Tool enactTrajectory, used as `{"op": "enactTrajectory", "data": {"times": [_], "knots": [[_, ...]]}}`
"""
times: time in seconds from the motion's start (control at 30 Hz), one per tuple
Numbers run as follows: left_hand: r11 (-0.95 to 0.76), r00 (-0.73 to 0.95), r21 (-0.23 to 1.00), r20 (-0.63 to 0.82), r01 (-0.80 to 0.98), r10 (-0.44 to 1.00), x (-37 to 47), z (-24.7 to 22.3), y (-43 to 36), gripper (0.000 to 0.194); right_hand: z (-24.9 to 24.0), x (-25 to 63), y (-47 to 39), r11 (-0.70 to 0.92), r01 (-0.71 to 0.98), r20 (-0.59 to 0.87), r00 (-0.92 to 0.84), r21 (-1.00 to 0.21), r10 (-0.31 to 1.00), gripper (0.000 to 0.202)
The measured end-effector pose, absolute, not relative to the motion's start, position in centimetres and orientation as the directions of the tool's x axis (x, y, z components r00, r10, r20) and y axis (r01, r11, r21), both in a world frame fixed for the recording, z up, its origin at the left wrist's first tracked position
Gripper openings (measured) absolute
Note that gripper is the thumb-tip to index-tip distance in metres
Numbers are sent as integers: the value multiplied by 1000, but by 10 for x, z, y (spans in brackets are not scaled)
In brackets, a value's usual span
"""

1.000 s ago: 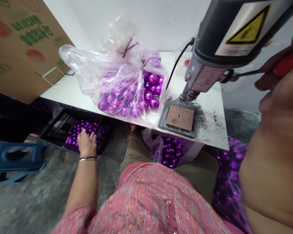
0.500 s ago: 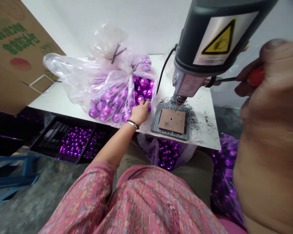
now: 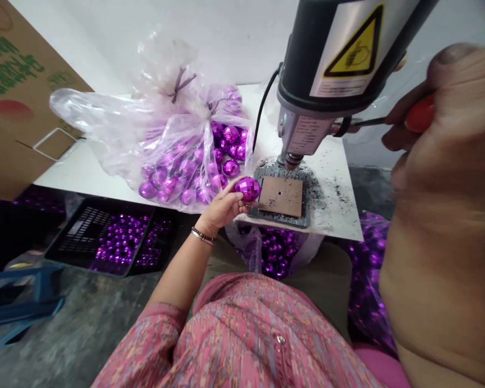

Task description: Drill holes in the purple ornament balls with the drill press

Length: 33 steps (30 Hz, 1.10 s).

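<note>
My left hand (image 3: 222,207) grips a shiny purple mirrored ball (image 3: 248,188) between thumb and fingers, just left of the drill press base (image 3: 258,215). Up at the right, my right hand (image 3: 448,108) is closed round the red knob (image 3: 420,114) of the drill press lever. The drill press (image 3: 303,129) points its bit down over a square brown board (image 3: 281,195) with a small dark hole. Between the bit and the board there is a gap. Behind my left hand, an opened clear plastic bag (image 3: 161,156) spills more purple balls (image 3: 231,151).
Dark shavings (image 3: 319,183) litter the white table (image 3: 350,215). A cardboard box (image 3: 20,124) stands at the left. Below are a black crate (image 3: 81,231) of purple balls, another bag of balls (image 3: 281,253) under the table edge, a purple-filled bag (image 3: 367,291) and a blue stool (image 3: 24,296).
My left hand has come out of the plastic bag with a purple ball and moved toward the drill base. My right hand stays on the lever knob. The view has shifted slightly.
</note>
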State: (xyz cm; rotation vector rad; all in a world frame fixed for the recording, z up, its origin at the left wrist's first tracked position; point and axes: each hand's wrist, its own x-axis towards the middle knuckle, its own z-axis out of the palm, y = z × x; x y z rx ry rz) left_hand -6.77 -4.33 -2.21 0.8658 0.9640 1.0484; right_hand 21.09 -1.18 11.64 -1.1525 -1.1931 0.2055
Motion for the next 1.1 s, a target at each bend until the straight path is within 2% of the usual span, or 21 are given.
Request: {"op": "enactTrajectory", "data": {"times": [0.1,0.2,0.33,0.43,0.57,0.77,0.9,0.93,1.03,1.1], "knots": [[316,230,870,-242,-378,942,-52,-25,-42,63,121,207,-11,511,364,625,376,-779,684,38],[287,224,898,-220,-333,949,-38,-25,-33,57,131,198,-13,567,270,628,312,-778,713,37],[219,218,969,-190,-118,957,-25,-21,-18,48,142,190,-19,556,243,606,274,-795,747,41],[203,192,978,-209,50,959,-18,-18,-8,47,148,188,-25,495,267,558,276,-827,783,42],[160,192,955,-211,250,958,-12,-18,-2,47,155,187,-33,378,362,489,296,-852,820,41],[80,194,891,-183,448,964,-10,-16,3,53,161,188,-37,417,417,526,191,-808,828,39],[72,177,840,-196,537,965,-8,-11,4,58,168,187,-41,344,463,483,222,-817,847,33],[56,171,825,-183,563,968,-7,-10,5,60,170,186,-41,334,446,471,240,-830,849,39],[-38,183,777,-100,629,978,-4,-9,7,64,175,185,-42,320,372,437,293,-871,850,73],[-105,216,753,-51,650,975,-1,-11,10,62,177,184,-43,301,348,414,315,-888,854,85]]}}
